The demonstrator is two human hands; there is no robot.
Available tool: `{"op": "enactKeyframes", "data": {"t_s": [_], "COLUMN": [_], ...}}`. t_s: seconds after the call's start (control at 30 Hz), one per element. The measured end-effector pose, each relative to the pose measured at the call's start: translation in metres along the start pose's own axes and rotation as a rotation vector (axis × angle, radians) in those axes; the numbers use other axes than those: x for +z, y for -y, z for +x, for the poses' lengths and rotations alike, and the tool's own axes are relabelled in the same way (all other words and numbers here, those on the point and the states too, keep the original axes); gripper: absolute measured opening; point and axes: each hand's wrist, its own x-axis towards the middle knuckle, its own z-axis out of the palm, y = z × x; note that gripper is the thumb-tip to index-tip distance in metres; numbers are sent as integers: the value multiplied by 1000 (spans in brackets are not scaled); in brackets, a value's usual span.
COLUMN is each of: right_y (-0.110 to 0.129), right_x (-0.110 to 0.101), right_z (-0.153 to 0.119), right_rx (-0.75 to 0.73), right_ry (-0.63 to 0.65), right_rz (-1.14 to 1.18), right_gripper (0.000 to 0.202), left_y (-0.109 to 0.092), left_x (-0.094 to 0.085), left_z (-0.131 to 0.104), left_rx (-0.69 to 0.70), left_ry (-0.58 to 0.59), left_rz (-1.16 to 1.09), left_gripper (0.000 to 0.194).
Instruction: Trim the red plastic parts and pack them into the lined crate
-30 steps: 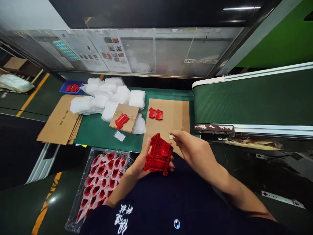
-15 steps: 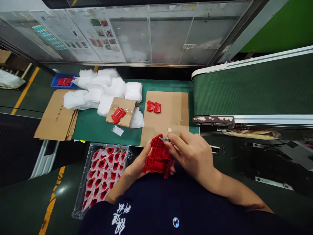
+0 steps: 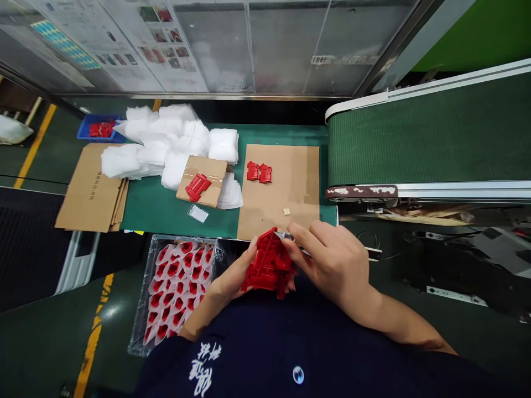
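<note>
My left hand [image 3: 232,277] clamped on a red moulded plastic frame [image 3: 267,268] before my dark blue shirt [image 3: 249,342], my right hand [image 3: 334,257] pinching a small silver pointed blade [image 3: 285,236], its tip at the frame's upper part, flat brown cardboard sheet [image 3: 294,179] beyond.

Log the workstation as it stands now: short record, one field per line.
Left hand: holds large red part
Right hand: grips pointed metal tool, tip at the part's upper end; contact unclear
Cardboard sheet: two small red pieces, small pale square
Bench left: white stacks
Right side: green conveyor belt
</note>
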Motion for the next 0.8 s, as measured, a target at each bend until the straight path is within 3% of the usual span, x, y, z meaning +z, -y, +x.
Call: {"op": "enactKeyframes", "data": {"t_s": [0.23, 0.43, 0.63, 0.8], "right_y": [-2, -9, -7, 0], "right_x": [1, 6, 16, 18], "right_z": [-3, 5, 8, 10], "right_rx": [-30, 50, 24, -46], "right_ry": [27, 27, 134, 181], "right_rz": [-28, -163, 46, 114], "right_gripper": [35, 30, 31, 32], "left_y": [5, 13, 12, 12], "left_x": [1, -4, 1, -4], "left_z": [-3, -8, -12, -15], "left_rx": [-5, 6, 16, 15], "left_ry": [-38, -4, -71, -48], "left_rz": [46, -77, -104, -95], "left_gripper": [82, 83, 72, 74]}}
